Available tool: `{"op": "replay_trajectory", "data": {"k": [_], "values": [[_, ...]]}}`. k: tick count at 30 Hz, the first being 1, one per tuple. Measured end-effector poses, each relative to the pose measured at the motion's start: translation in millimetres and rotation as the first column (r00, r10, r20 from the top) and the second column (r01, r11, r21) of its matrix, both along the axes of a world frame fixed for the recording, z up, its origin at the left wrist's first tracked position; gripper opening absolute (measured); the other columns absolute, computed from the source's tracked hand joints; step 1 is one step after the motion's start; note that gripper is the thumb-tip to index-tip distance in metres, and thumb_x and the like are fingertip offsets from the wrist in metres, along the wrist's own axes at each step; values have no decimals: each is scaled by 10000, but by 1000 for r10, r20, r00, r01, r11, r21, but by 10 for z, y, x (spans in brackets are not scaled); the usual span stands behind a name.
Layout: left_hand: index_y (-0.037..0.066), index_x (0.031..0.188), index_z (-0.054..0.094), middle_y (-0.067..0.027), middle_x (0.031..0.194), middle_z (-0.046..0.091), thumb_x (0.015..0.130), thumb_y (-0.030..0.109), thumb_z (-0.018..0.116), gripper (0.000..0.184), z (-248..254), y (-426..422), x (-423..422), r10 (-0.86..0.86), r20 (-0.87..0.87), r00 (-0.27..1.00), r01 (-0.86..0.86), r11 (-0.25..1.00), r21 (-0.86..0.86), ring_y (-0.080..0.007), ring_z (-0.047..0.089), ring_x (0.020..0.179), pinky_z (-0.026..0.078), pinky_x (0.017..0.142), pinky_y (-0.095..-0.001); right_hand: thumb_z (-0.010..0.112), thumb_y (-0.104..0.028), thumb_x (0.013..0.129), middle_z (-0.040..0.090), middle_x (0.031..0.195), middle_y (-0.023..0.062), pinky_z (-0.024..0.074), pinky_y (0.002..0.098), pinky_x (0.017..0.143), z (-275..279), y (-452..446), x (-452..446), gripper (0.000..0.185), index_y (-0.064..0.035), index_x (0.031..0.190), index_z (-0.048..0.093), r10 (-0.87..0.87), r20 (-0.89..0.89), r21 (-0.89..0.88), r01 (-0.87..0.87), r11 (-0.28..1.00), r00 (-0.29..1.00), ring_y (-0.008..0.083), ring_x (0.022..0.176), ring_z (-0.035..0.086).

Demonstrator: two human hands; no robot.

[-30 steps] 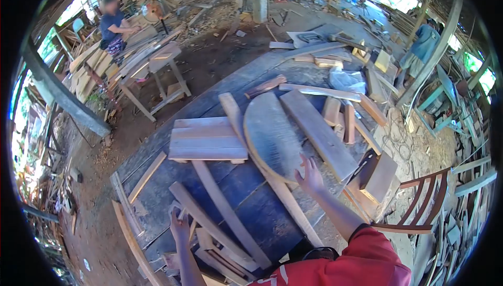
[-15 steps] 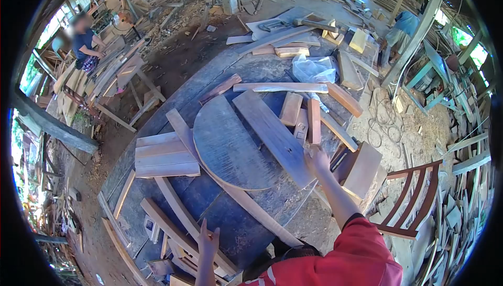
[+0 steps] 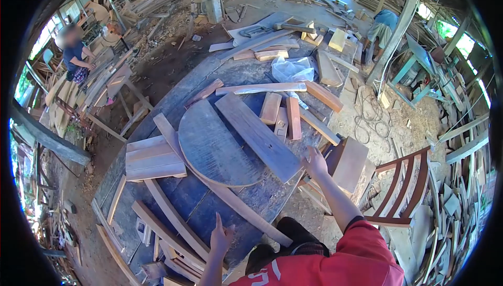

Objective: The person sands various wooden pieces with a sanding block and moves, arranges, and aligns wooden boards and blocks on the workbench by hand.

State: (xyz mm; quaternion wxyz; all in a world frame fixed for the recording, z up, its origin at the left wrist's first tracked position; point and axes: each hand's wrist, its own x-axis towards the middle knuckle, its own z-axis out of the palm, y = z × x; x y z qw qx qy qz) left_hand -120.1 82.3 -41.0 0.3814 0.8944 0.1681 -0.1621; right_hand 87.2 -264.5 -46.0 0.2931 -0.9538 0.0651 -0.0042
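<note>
White print [image 3: 259,278] on the red shirt [image 3: 335,265] is cut off at the lower edge. One character may be S or 5. Nothing else is legible.

I log remotely: half-round board [image 3: 216,149], grey-brown, finely dark-streaked; long plank [image 3: 258,136], muted purplish brown; curved wooden strip [image 3: 177,224], light brown; bench [image 3: 195,198], blue-black; plastic bag [image 3: 292,70], translucent white; slatted chair back [image 3: 405,187], deep reddish brown; shirt [image 3: 335,262], red with white markings.
</note>
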Motion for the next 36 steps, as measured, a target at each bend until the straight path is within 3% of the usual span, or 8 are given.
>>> {"op": "replay_trajectory", "data": {"k": [5, 12, 17, 20, 23, 25, 29, 36], "values": [[-31, 1373, 37, -145, 612, 585, 814, 331, 568, 852, -63, -433, 381, 44, -73, 996, -41, 998, 36, -274, 585, 546, 443, 519, -375, 612, -471, 724, 491, 1187, 217, 425, 406, 884, -92, -78, 766, 782, -34, 1304, 323, -104, -77, -53, 100, 994, 992, 340, 1069, 509], [-76, 1283, 257, -230, 803, 625, 804, 457, 535, 769, -169, -908, 878, 125, -298, 946, 41, 868, 495, -361, 619, 746, 496, 640, -424, 646, -457, 703, 532, 1142, 194, 448, 377, 846, -178, -59, 1628, 855, -44, 1347, 264, -8, -333, -17, 2, 1000, 943, 316, 1042, 534], [-131, 1112, 411, -240, 883, 607, 780, 480, 568, 713, -38, -990, 1063, 159, -539, 827, 136, 874, 466, -357, 604, 839, 489, 694, -416, 689, -285, 699, 589, 848, 138, 482, 362, 688, -307, -664, 1825, 734, -48, 1307, 353, 4, -77, 557, 40, 829, 997, 286, 729, 597], [-118, 1089, 441, -222, 874, 612, 768, 485, 586, 699, -92, -1002, 1081, 187, -492, 850, 115, 847, 520, -350, 608, 822, 493, 685, -413, 708, -243, 686, 584, 832, 133, 480, 328, 661, -198, -1086, 2066, 710, -46, 1284, 381, -52, 165, 545, -47, 837, 985, 273, 729, 594], [-133, 1156, 388, -220, 852, 613, 751, 485, 609, 771, -193, -977, 1028, 196, -524, 829, 119, 854, 507, -348, 608, 821, 496, 677, -408, 692, -287, 692, 585, 900, 150, 481, 357, 707, 17, -1340, 2299, 697, -51, 1273, 389, -95, 69, 242, 75, 967, 993, 289, 806, 596], [-155, 1298, 133, -212, 737, 618, 734, 471, 629, 978, -266, -985, 972, 168, -430, 887, 114, 823, 557, -356, 613, 693, 492, 604, -417, 661, -333, 700, 553, 1030, 174, 470, 401, 770, -104, -1422, 2457, 691, -63, 1273, 387, -8, 192, -52, 18, 998, 981, 309, 921, 569], [-108, 1279, 240, -221, 812, 613, 731, 481, 631, 895, -203, -1059, 1001, 264, -382, 886, -11, 835, 551, -357, 613, 742, 494, 622, -420, 631, -365, 705, 497, 1138, 195, 441, 439, 833, -230, -1420, 2608, 697, -85, 1288, 371, 42, 53, -144, -34, 989, 998, 349, 1007, 523], [-17, 1380, -9, -177, 792, 600, 703, 570, 606, 1087, -296, -1107, 852, 331, -315, 889, -68, 778, 624, -335, 603, 703, 477, 623, -421, 639, -377, 698, 443, 1210, 188, 412, 477, 847, -365, -1353, 2648, 745, -117, 1321, 325, 39, 36, -342, -24, 939, 999, 375, 1069, 468]]}}
